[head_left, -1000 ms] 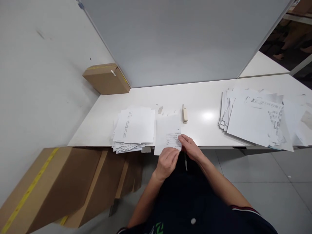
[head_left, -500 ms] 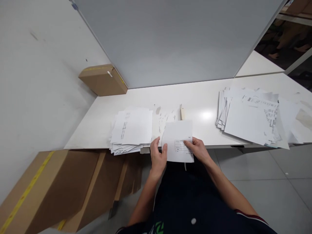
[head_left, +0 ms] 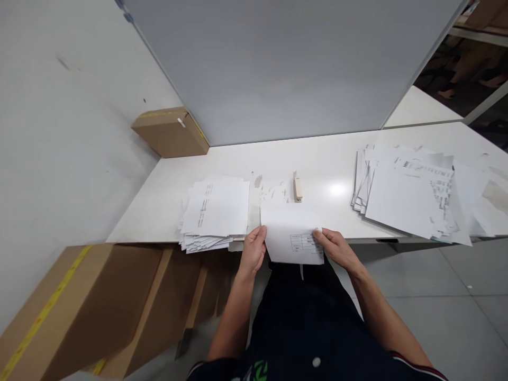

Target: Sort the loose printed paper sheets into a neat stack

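A white printed paper (head_left: pixel 281 238) with a small table on it is held level over the table's front edge. My left hand (head_left: pixel 254 250) pinches its left edge. On the opposite edge, my right hand (head_left: pixel 338 247) grips the paper with the thumb on top. I cannot tell whether it is one sheet or several together. Just beyond the paper lies a small cream-coloured block-like item (head_left: pixel 298 189), possibly a stapler. To the left rests a thick stack of papers (head_left: pixel 222 206), its lower sheets uneven and jutting over the front edge.
A looser, messy paper pile (head_left: pixel 408 196) covers the right of the white table (head_left: pixel 317 159). A cardboard box (head_left: pixel 170 135) stands at the back left corner. Large cartons (head_left: pixel 103 296) are on the floor at the left. A grey panel (head_left: pixel 293 69) rises behind the table.
My left hand has closed on the paper's left edge, where its fingers were apart before. The right hand moved slightly right with the paper, and more of the cream item shows.
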Action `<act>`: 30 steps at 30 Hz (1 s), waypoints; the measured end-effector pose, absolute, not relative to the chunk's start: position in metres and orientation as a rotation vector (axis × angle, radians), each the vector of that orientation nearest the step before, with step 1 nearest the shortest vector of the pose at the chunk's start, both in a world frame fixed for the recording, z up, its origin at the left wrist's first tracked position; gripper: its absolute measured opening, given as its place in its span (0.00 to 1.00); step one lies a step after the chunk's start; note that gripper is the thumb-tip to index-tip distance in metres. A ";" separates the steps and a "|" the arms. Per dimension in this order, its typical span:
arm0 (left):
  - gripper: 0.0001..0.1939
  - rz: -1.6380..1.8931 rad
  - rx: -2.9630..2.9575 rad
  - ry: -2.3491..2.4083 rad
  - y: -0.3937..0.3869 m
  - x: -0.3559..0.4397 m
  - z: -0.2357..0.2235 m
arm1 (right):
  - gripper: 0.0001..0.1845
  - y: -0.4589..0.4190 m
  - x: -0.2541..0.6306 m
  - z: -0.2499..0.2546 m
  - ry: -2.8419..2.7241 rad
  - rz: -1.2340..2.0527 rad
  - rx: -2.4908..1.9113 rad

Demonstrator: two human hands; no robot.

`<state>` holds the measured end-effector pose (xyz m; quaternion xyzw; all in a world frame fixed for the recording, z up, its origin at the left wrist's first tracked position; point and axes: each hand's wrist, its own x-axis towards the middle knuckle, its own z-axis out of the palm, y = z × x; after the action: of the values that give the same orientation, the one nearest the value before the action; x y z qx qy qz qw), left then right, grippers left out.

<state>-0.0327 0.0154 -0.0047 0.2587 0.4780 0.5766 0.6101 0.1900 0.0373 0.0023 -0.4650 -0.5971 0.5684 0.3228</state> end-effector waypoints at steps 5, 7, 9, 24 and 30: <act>0.13 1.503 0.796 1.209 0.020 -0.035 0.002 | 0.18 0.044 0.191 0.005 -1.459 1.399 -1.201; 0.14 1.525 0.891 1.273 0.022 -0.035 0.006 | 0.18 0.047 0.189 0.006 -1.418 1.359 -1.164; 0.14 1.521 1.002 1.328 0.022 -0.033 0.012 | 0.17 0.050 0.185 0.008 -1.393 1.330 -1.104; 0.13 1.452 1.548 1.380 0.032 -0.021 0.014 | 0.15 0.068 0.170 -0.004 -1.337 1.240 -0.967; 0.13 1.402 1.445 1.505 0.033 -0.020 0.004 | 0.15 0.071 0.169 -0.011 -1.333 1.238 -0.995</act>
<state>-0.0201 0.0332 0.0036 0.5468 0.5694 0.5304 0.3088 0.1693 0.0714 -0.0115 -0.4132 -0.5531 0.5141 0.5089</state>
